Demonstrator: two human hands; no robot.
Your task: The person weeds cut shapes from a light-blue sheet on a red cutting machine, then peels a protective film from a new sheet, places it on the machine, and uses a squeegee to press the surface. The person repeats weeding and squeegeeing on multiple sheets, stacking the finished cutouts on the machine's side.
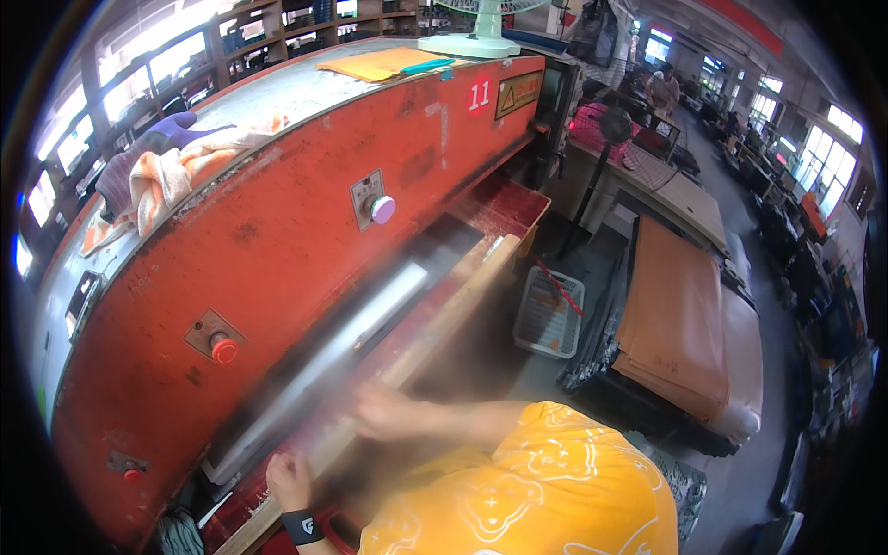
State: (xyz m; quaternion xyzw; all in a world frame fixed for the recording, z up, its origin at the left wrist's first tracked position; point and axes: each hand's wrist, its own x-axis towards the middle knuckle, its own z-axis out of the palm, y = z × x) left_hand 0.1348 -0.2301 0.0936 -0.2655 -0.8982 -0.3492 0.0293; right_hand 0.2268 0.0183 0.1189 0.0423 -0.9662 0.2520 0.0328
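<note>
My left hand point(289, 478), with a black band on its wrist, rests at the near ledge of a large red press machine point(277, 213). Its fingers are curled in, and whatever they may hold is hidden. To the right of it, my right hand point(381, 410) hovers over or touches the machine's wooden front edge point(407, 356); motion blurs its fingers. Beyond both hands lies a long pale board or plate point(361, 319) in the slot under the red beam.
A red button point(223, 349) and a pale purple button point(381, 210) stick out of the beam. On top lie an orange-and-white towel point(162, 180) and a yellow sheet point(370, 65) near a fan point(481, 37). To the right stand a white basket point(549, 314) and stacked brown sheets point(675, 314).
</note>
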